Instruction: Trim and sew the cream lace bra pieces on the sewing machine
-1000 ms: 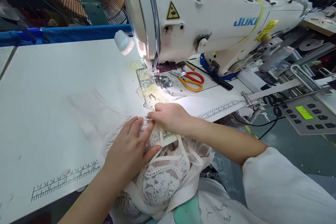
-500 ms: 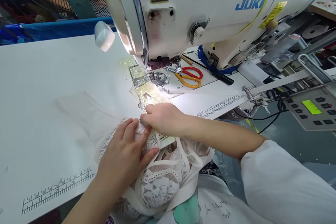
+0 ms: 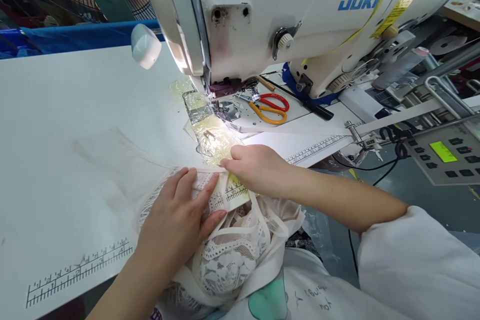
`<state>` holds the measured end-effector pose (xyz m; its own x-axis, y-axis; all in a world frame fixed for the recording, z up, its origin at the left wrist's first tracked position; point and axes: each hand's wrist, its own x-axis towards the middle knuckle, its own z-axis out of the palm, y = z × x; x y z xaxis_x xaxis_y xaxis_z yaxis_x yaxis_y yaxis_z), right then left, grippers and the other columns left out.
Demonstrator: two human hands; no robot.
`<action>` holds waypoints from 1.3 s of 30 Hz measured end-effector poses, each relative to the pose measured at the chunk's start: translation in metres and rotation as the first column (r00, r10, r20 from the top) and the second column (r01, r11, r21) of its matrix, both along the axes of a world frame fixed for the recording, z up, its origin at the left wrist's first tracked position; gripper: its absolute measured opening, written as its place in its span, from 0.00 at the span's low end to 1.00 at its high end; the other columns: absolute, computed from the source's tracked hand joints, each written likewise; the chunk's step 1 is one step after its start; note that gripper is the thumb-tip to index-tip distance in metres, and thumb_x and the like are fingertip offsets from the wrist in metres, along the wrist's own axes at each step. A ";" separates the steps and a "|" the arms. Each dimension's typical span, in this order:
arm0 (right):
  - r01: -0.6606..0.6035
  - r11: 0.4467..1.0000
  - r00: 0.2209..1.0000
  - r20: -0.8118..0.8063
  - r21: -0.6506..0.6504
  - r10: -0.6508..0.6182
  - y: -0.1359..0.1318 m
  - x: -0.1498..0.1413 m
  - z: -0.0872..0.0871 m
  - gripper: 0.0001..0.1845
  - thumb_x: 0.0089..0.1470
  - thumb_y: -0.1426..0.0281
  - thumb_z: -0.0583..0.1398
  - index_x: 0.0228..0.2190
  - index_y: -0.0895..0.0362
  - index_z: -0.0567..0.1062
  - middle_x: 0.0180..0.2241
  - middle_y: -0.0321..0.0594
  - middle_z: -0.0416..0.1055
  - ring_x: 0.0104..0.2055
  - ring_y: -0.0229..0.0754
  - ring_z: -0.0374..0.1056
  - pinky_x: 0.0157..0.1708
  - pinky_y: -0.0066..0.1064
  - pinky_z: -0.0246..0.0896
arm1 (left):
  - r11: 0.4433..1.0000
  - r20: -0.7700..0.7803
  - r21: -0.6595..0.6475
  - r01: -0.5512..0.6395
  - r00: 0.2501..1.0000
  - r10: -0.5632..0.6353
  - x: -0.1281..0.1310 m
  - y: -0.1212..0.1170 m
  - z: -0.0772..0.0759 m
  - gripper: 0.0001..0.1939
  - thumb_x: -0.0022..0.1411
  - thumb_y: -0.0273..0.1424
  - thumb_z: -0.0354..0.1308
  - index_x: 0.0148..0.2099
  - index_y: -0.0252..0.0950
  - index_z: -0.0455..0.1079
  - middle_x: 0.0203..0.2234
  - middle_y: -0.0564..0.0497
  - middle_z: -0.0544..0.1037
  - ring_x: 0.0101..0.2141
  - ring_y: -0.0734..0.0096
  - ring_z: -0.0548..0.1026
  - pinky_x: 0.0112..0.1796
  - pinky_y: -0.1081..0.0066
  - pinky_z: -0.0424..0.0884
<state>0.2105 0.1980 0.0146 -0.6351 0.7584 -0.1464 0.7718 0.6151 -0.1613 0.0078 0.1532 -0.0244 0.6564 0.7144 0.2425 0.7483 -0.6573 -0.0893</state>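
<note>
A white lace bra (image 3: 228, 265) lies partly on the table edge and partly over my lap, its sheer wing spread to the left. My left hand (image 3: 183, 210) lies on its lace edge with the fingers stretched out, pressing the cloth to the table. My right hand (image 3: 258, 167) is closed in a pinch at the end of a narrow white strap along that edge; the fingertips partly hide what they grip. Just beyond the hands, yellowish tape (image 3: 215, 140) covers the table up to the sewing machine's needle area (image 3: 215, 102).
The sewing machine (image 3: 255, 25) stands over the back of the table. Scissors (image 3: 270, 110) with red and orange handles lie beside the needle area, near a black-handled tool (image 3: 318, 110). A white band (image 3: 397, 115) runs through a metal guide at right, above a control panel (image 3: 446, 152).
My right hand has moved to the right along the bra's edge, away from the left fingers, drawing the strap out. My left hand stays nearly in place.
</note>
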 end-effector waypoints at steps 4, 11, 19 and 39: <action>-0.034 0.999 0.996 -0.086 0.026 0.036 0.004 -0.013 -0.010 0.11 0.58 0.72 0.52 0.39 0.58 0.72 0.32 0.40 0.66 0.26 0.37 0.53 0.22 0.30 0.35 | 1.000 -0.010 -0.010 0.004 1.000 -0.004 0.000 -0.001 0.000 0.28 0.63 0.46 0.46 0.54 0.30 0.69 0.45 0.31 0.67 0.51 0.40 0.65 0.47 0.47 0.69; -0.088 0.996 0.992 -0.091 0.026 0.090 0.013 -0.029 -0.016 0.10 0.57 0.74 0.53 0.39 0.59 0.72 0.33 0.41 0.67 0.28 0.38 0.57 0.24 0.29 0.40 | 0.999 -0.026 -0.033 -0.016 1.000 0.015 0.000 -0.001 0.001 0.28 0.62 0.47 0.46 0.50 0.29 0.71 0.46 0.30 0.67 0.52 0.39 0.64 0.48 0.47 0.69; -0.074 0.997 0.997 0.007 -0.026 0.075 0.003 -0.010 -0.004 0.10 0.57 0.77 0.51 0.35 0.62 0.73 0.32 0.45 0.68 0.28 0.39 0.58 0.24 0.30 0.40 | 0.995 0.019 -0.095 -0.041 0.999 0.043 0.000 -0.001 0.000 0.29 0.62 0.47 0.46 0.58 0.35 0.66 0.48 0.35 0.67 0.53 0.43 0.64 0.50 0.47 0.67; -0.077 0.997 0.997 -0.016 -0.003 0.076 0.008 -0.002 -0.011 0.12 0.58 0.76 0.50 0.39 0.60 0.72 0.33 0.42 0.66 0.29 0.39 0.56 0.23 0.31 0.35 | 0.999 0.012 -0.040 -0.023 1.000 0.023 0.000 0.000 -0.003 0.30 0.63 0.47 0.43 0.58 0.34 0.66 0.47 0.33 0.66 0.52 0.41 0.64 0.49 0.46 0.67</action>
<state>0.2090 0.2058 0.0037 -0.6935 0.7071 -0.1382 0.7198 0.6717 -0.1751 0.0077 0.1533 -0.0277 0.6370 0.7384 0.2213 0.7640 -0.6429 -0.0542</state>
